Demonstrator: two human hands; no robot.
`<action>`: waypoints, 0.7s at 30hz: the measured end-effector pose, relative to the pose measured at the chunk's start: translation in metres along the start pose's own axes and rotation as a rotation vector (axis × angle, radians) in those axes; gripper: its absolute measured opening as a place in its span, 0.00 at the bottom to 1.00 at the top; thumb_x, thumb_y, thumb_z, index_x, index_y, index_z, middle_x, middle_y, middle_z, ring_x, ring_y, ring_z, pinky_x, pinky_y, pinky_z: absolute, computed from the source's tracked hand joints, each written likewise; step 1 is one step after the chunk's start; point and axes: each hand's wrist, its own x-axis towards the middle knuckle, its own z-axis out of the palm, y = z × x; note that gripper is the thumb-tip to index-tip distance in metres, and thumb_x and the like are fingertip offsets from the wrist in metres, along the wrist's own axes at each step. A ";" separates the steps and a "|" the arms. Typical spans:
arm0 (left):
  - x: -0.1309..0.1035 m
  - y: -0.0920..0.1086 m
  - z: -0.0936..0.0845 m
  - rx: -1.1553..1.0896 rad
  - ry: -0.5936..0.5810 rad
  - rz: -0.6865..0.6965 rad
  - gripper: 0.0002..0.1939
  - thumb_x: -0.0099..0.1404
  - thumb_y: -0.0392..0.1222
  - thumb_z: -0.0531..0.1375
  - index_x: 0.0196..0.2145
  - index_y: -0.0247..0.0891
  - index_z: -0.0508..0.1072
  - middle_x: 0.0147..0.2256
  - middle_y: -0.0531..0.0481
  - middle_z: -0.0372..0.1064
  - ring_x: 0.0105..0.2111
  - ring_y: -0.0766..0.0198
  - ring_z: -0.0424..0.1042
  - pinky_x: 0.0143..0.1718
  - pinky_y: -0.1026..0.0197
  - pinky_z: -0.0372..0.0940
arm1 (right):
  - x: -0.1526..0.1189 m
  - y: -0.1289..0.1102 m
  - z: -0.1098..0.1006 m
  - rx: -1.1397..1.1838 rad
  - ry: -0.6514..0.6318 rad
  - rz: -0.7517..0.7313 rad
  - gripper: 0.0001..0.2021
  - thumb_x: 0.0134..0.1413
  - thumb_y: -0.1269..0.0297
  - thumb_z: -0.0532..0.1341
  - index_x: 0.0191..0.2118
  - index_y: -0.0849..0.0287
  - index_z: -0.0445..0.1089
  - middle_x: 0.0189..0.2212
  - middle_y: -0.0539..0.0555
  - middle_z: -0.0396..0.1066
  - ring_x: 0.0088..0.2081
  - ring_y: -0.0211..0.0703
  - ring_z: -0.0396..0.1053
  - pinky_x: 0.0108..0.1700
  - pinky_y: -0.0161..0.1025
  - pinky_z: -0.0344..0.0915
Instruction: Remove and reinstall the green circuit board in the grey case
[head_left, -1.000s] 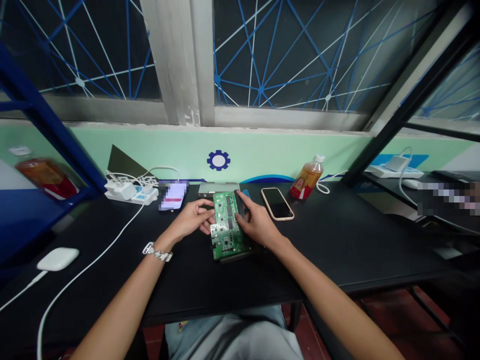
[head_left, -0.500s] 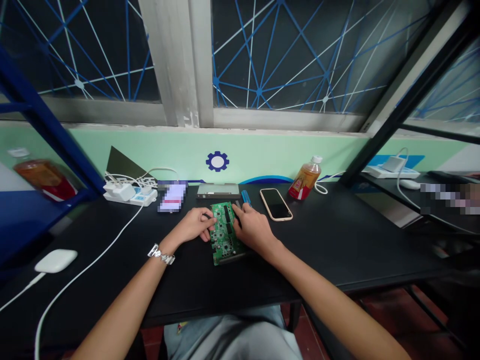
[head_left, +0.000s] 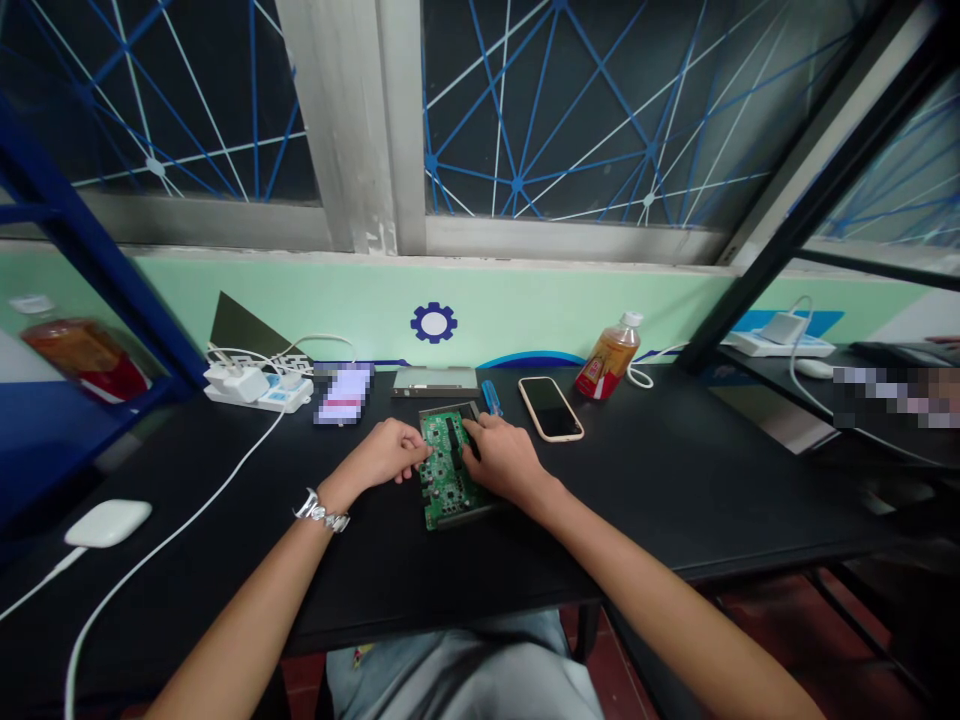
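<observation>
A green circuit board (head_left: 444, 485) with black chips lies at the middle of the dark table, within or on a grey metal tray-like casing (head_left: 469, 518) whose edges show at its far and near sides. At the board's left edge, my left hand (head_left: 390, 450) is closed, thumb and fingertips pinching that edge. My right hand (head_left: 504, 455) covers the board's right side, its fingers curled and pressing on the board and the casing's edge. Part of the board and casing is hidden under that hand. Just beyond lies a blue-handled tool (head_left: 491, 397), its tip hidden.
Behind the board rests a flat metal cover (head_left: 435, 383). A phone (head_left: 551, 408) and a drink bottle (head_left: 607, 358) stand to the right. At left are a lit phone (head_left: 345, 393), a power strip (head_left: 259, 387), a white charger case (head_left: 109, 523) and a long white cable (head_left: 184, 530).
The board sits slightly lower toward me, and the casing's far edge now shows above it. My left fingers have drawn together at its edge; my right hand has shifted slightly nearer.
</observation>
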 end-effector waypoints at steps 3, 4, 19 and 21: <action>0.003 -0.006 0.002 0.008 0.011 0.009 0.18 0.61 0.54 0.61 0.24 0.36 0.73 0.18 0.51 0.70 0.16 0.66 0.67 0.17 0.67 0.59 | -0.001 0.001 0.000 0.016 -0.002 -0.010 0.17 0.63 0.64 0.54 0.56 0.56 0.68 0.43 0.58 0.72 0.46 0.51 0.72 0.41 0.40 0.66; 0.004 -0.008 0.003 0.004 0.009 0.012 0.18 0.61 0.54 0.61 0.25 0.36 0.74 0.19 0.50 0.70 0.16 0.66 0.67 0.18 0.67 0.59 | -0.001 0.002 0.000 0.027 0.000 -0.010 0.18 0.62 0.66 0.54 0.57 0.56 0.67 0.44 0.58 0.72 0.46 0.51 0.72 0.41 0.40 0.65; 0.004 -0.003 0.009 0.143 0.057 0.240 0.17 0.64 0.54 0.61 0.28 0.37 0.77 0.25 0.50 0.73 0.27 0.63 0.70 0.27 0.64 0.57 | -0.002 0.011 -0.005 -0.001 0.011 0.138 0.25 0.58 0.57 0.58 0.60 0.58 0.61 0.45 0.61 0.74 0.46 0.57 0.73 0.43 0.44 0.66; 0.003 -0.003 0.009 0.146 0.052 0.251 0.16 0.65 0.53 0.61 0.29 0.38 0.77 0.26 0.50 0.74 0.28 0.62 0.71 0.28 0.64 0.58 | -0.003 0.014 -0.007 -0.033 -0.043 0.171 0.24 0.59 0.56 0.57 0.59 0.58 0.63 0.40 0.61 0.76 0.43 0.58 0.75 0.43 0.46 0.66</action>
